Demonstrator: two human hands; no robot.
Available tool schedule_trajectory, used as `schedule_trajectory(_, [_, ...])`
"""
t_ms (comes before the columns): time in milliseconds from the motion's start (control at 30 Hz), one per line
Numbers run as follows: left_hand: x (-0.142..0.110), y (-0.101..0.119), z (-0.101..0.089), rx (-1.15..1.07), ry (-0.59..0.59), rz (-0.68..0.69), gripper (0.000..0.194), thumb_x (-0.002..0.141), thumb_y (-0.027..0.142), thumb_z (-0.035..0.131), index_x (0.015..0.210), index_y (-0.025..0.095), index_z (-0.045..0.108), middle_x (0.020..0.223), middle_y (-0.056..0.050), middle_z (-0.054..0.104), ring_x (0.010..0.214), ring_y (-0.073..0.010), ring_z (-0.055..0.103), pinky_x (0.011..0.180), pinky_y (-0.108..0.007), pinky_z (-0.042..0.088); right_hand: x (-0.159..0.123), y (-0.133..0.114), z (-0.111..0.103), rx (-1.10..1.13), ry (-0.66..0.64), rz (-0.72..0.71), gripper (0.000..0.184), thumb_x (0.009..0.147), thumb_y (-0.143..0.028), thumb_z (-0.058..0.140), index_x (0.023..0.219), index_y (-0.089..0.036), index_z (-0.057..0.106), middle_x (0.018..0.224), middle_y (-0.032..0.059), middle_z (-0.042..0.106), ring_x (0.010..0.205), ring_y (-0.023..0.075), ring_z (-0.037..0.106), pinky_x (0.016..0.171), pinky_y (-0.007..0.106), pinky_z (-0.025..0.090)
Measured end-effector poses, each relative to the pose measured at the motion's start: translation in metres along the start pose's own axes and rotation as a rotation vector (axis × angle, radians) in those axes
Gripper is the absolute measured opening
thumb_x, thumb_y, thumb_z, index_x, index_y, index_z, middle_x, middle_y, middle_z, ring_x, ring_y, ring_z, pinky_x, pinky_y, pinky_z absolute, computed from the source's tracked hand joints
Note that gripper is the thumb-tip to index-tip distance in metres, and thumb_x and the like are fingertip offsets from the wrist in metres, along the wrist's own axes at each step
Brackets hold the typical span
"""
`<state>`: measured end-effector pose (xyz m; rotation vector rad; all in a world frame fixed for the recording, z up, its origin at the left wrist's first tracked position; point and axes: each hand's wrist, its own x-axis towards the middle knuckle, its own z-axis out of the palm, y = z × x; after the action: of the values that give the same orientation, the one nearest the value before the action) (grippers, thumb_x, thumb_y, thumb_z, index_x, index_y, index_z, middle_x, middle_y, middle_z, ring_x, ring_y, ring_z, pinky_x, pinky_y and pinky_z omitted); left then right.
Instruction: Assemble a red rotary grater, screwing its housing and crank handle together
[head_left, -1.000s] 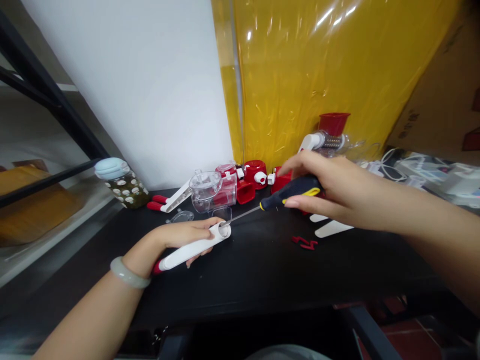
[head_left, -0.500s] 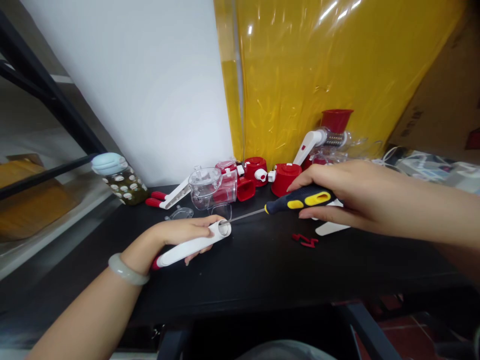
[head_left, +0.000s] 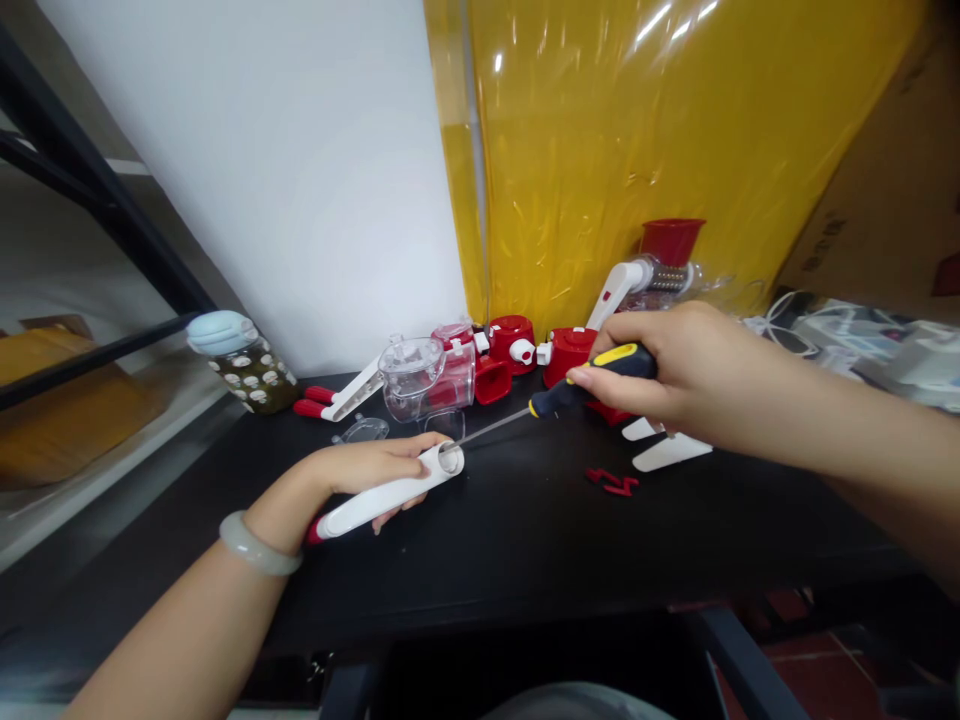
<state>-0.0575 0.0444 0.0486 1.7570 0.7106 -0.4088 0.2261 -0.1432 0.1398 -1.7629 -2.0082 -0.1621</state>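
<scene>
My left hand (head_left: pixel 382 468) is closed around a white crank handle (head_left: pixel 375 503) with a red end, held just over the black table. Its round hollow end faces right. In my right hand (head_left: pixel 652 365) is a screwdriver (head_left: pixel 559 397) with a dark blue and yellow grip. The screwdriver's shaft slants down to the left, and its tip is inside the handle's round opening, where I cannot make it out. Small red plastic pieces (head_left: pixel 611 482) lie to the right of the handle. White flat parts (head_left: pixel 670 452) rest below my right hand.
Behind my hands stand a clear plastic housing (head_left: pixel 409 375), red bases (head_left: pixel 511 340) and another white crank handle (head_left: pixel 356 388). A drum grater with a red hopper (head_left: pixel 671 242) is at the back right. A patterned bottle (head_left: pixel 251 370) stands at the left on the black table (head_left: pixel 480 560).
My right hand has turned around the screwdriver's grip, and more of the white parts below it now shows. My left hand and the crank handle stay nearly in place.
</scene>
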Motion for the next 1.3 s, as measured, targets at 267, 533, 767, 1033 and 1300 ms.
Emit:
schedule_trajectory(267, [-0.004, 0.004, 0.003, 0.031, 0.02, -0.024, 0.068, 0.087, 0.036, 0.052, 0.148, 0.028, 0.022, 0.082, 0.001, 0.058, 0.051, -0.0153, 0.061, 0.046, -0.026, 0.054, -0.023, 0.018, -0.005, 0.102, 0.173, -0.069, 0.023, 0.085, -0.045, 0.059, 0.085, -0.022, 0.064, 0.071, 0.0013, 0.069, 0.052, 0.0123, 0.057, 0.048, 0.024, 0.038])
schedule_trajectory(533, [-0.002, -0.001, 0.0, -0.035, -0.031, 0.04, 0.064, 0.088, 0.035, 0.053, 0.146, 0.028, 0.028, 0.083, 0.0, 0.057, 0.057, -0.0156, 0.061, 0.047, -0.023, 0.053, -0.047, 0.036, 0.013, 0.07, 0.209, -0.2, 0.011, 0.085, -0.035, 0.06, 0.093, -0.027, 0.06, 0.073, -0.0002, 0.069, 0.055, 0.014, 0.062, 0.048, 0.025, 0.041])
schedule_trajectory(767, [-0.003, -0.001, 0.002, -0.032, -0.034, 0.054, 0.061, 0.088, 0.036, 0.052, 0.144, 0.028, 0.029, 0.087, -0.001, 0.057, 0.058, -0.0148, 0.059, 0.047, -0.022, 0.052, -0.044, 0.032, 0.024, 0.177, 0.145, -0.234, 0.012, 0.086, -0.033, 0.061, 0.093, -0.024, 0.063, 0.076, -0.001, 0.073, 0.06, 0.0116, 0.067, 0.051, 0.02, 0.046])
schedule_trajectory(1033, [-0.003, -0.001, 0.002, -0.034, -0.015, 0.039, 0.062, 0.088, 0.036, 0.052, 0.144, 0.027, 0.029, 0.085, -0.001, 0.058, 0.055, -0.0146, 0.059, 0.045, -0.023, 0.051, -0.038, 0.023, 0.019, 0.135, 0.15, -0.276, 0.013, 0.086, -0.034, 0.059, 0.086, -0.021, 0.062, 0.071, 0.0002, 0.073, 0.057, 0.0116, 0.068, 0.048, 0.018, 0.048])
schedule_trajectory(1300, [-0.003, -0.002, 0.001, -0.021, -0.007, 0.027, 0.062, 0.088, 0.035, 0.051, 0.145, 0.027, 0.027, 0.089, -0.002, 0.06, 0.057, -0.0155, 0.06, 0.045, -0.023, 0.051, -0.039, 0.02, 0.017, 0.13, 0.143, -0.239, 0.011, 0.083, -0.034, 0.059, 0.085, -0.023, 0.063, 0.069, 0.0006, 0.073, 0.054, 0.0146, 0.068, 0.045, 0.021, 0.048])
